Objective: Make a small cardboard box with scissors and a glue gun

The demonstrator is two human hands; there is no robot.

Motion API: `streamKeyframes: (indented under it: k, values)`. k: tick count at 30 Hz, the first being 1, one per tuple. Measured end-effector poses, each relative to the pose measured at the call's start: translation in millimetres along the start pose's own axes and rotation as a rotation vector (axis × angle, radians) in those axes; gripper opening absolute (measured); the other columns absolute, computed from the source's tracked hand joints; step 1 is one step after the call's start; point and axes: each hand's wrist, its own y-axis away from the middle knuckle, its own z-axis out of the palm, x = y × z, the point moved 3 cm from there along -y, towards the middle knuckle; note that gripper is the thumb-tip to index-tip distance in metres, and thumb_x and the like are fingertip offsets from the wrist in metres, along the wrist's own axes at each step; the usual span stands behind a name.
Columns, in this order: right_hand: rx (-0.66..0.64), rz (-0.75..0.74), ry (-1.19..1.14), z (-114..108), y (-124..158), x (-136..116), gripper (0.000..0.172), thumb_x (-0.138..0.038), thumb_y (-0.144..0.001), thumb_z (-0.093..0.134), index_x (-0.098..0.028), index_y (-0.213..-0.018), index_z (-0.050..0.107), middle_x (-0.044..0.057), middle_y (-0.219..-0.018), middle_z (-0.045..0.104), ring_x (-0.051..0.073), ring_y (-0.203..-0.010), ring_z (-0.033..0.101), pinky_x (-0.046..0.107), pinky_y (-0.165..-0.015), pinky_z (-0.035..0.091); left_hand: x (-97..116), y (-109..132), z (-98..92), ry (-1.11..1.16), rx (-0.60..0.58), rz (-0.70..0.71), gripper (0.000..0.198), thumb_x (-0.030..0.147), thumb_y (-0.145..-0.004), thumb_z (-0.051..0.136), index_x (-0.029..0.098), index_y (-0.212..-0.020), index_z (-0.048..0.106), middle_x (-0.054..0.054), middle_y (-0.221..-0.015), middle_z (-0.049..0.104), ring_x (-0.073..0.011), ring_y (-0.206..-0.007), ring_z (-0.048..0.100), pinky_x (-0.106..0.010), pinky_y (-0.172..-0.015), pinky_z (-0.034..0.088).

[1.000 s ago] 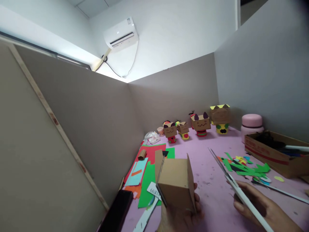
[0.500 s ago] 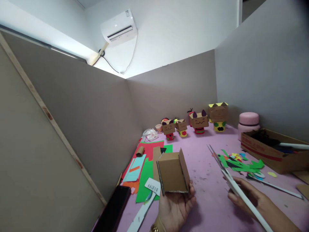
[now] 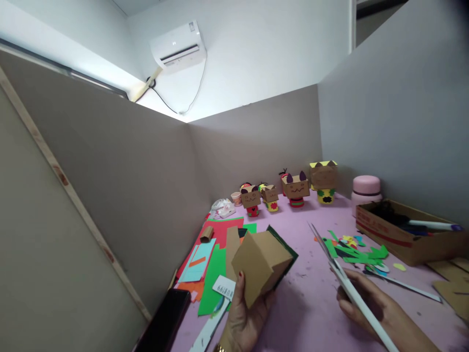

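In my left hand (image 3: 245, 320) is a small cardboard box (image 3: 256, 266), gripped from below with the thumb on its near side. It is tilted, and a dark green edge (image 3: 284, 244) runs along its far right rim. Its inside faces away from me. My right hand (image 3: 366, 298) is closed around a slim white-handled tool (image 3: 351, 286) with two thin metal tips pointing forward and left. Whether these are scissors or tweezers I cannot make out. The tips are apart from the box.
Cardboard animal-faced figures (image 3: 296, 187) line the back, beside a pink jar (image 3: 366, 188). Paper scraps (image 3: 361, 253) and a carton of tools (image 3: 399, 244) lie on the right. Coloured sheets (image 3: 212, 274), a white strip (image 3: 210, 327) and a black phone (image 3: 164, 320) lie on the left.
My left hand has turned the box over, so its open side, facing me before, now faces away. My right hand keeps the white-handled tool in much the same pose.
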Motion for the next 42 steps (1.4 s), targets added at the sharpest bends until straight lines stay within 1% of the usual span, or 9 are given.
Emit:
streamKeyframes:
  k: [4, 6, 8, 14, 18, 25, 30, 36, 42]
  values:
    - [-0.132, -0.025, 0.137, 2.7, 6.4, -7.5, 0.062, -0.049, -0.072, 0.063, -0.018, -0.123, 0.047, 0.01, -0.109, 0.065, 0.024, -0.099, 0.062, 0.028, -0.085, 0.05, 8.7, -7.0, -8.5, -0.029, 0.103, 0.171, 0.056, 0.017, -0.077, 0.066, 0.023, -0.128, 0.043, -0.009, -0.101, 0.072, -0.0244, -0.092, 0.066, -0.044, -0.083, 0.049]
    - [-0.204, -0.048, 0.183, 6.8, 9.6, -12.6, 0.062, -0.047, -0.073, 0.063, -0.019, -0.126, 0.047, 0.01, -0.122, 0.06, 0.025, -0.112, 0.055, 0.027, -0.093, 0.045, 11.1, -8.0, -9.6, -0.042, 0.128, 0.207, 0.055, 0.014, -0.075, 0.066, 0.024, -0.125, 0.046, -0.007, -0.099, 0.072, -0.0225, -0.09, 0.066, -0.042, -0.081, 0.051]
    - [-0.252, -0.068, 0.215, 11.1, 12.0, -17.5, 0.061, -0.045, -0.072, 0.064, -0.02, -0.126, 0.05, 0.009, -0.125, 0.059, 0.026, -0.115, 0.054, 0.028, -0.095, 0.044, 11.1, -6.8, -7.4, -0.03, 0.134, 0.204, 0.051, 0.011, -0.075, 0.066, 0.024, -0.122, 0.048, -0.004, -0.093, 0.073, -0.0204, -0.085, 0.067, -0.038, -0.078, 0.053]
    - [-0.219, -0.114, 0.258, 14.1, 14.2, -25.2, 0.06, -0.042, -0.069, 0.067, -0.022, -0.124, 0.055, 0.011, -0.119, 0.062, 0.028, -0.108, 0.058, 0.033, -0.092, 0.046, 7.7, 3.3, 2.9, -0.059, 0.17, 0.173, 0.041, 0.01, -0.08, 0.059, 0.025, -0.117, 0.053, 0.001, -0.077, 0.073, -0.018, -0.074, 0.069, -0.031, -0.066, 0.056]
    - [-0.233, -0.137, 0.256, 15.4, 15.3, -27.9, 0.056, -0.04, -0.069, 0.066, -0.023, -0.121, 0.057, 0.01, -0.113, 0.064, 0.027, -0.106, 0.059, 0.034, -0.092, 0.046, 5.0, 5.8, 4.1, -0.097, 0.15, 0.168, 0.043, 0.01, -0.08, 0.058, 0.023, -0.12, 0.052, -0.003, -0.083, 0.074, -0.0177, -0.077, 0.069, -0.03, -0.07, 0.056]
    - [-0.214, -0.141, 0.291, 15.0, 18.1, -34.8, 0.055, -0.036, -0.071, 0.062, -0.022, -0.123, 0.055, 0.009, -0.098, 0.063, 0.028, -0.101, 0.058, 0.038, -0.091, 0.044, -3.5, 6.1, -0.4, -0.165, 0.111, 0.131, 0.054, 0.015, -0.072, 0.069, 0.025, -0.123, 0.052, -0.004, -0.089, 0.074, -0.0182, -0.079, 0.069, -0.028, -0.072, 0.056]
    - [-0.207, -0.131, 0.346, 14.5, 17.7, -37.5, 0.054, -0.036, -0.072, 0.061, -0.025, -0.124, 0.054, 0.006, -0.09, 0.061, 0.025, -0.085, 0.061, 0.035, -0.08, 0.048, -5.9, 4.0, -4.0, -0.131, 0.133, 0.115, 0.056, 0.013, -0.072, 0.069, 0.025, -0.124, 0.052, -0.004, -0.088, 0.075, -0.0161, -0.076, 0.069, -0.025, -0.07, 0.056]
    - [-0.182, -0.158, 0.361, 11.8, 18.2, -36.2, 0.052, -0.04, -0.071, 0.063, -0.028, -0.122, 0.057, 0.003, -0.078, 0.058, 0.023, -0.077, 0.059, 0.031, -0.072, 0.049, -6.2, 2.5, -7.6, -0.156, 0.095, 0.142, 0.072, 0.019, -0.062, 0.078, 0.031, -0.126, 0.049, 0.001, -0.088, 0.075, -0.016, -0.082, 0.069, -0.024, -0.077, 0.054]
    - [-0.178, -0.17, 0.391, 11.6, 16.4, -36.7, 0.053, -0.033, -0.071, 0.063, -0.027, -0.123, 0.057, 0.003, -0.078, 0.061, 0.021, -0.073, 0.06, 0.03, -0.068, 0.048, -7.4, 2.9, -7.2, -0.192, 0.107, 0.158, 0.068, 0.021, -0.06, 0.08, 0.028, -0.122, 0.053, -0.002, -0.091, 0.074, -0.0175, -0.08, 0.069, -0.026, -0.075, 0.055]
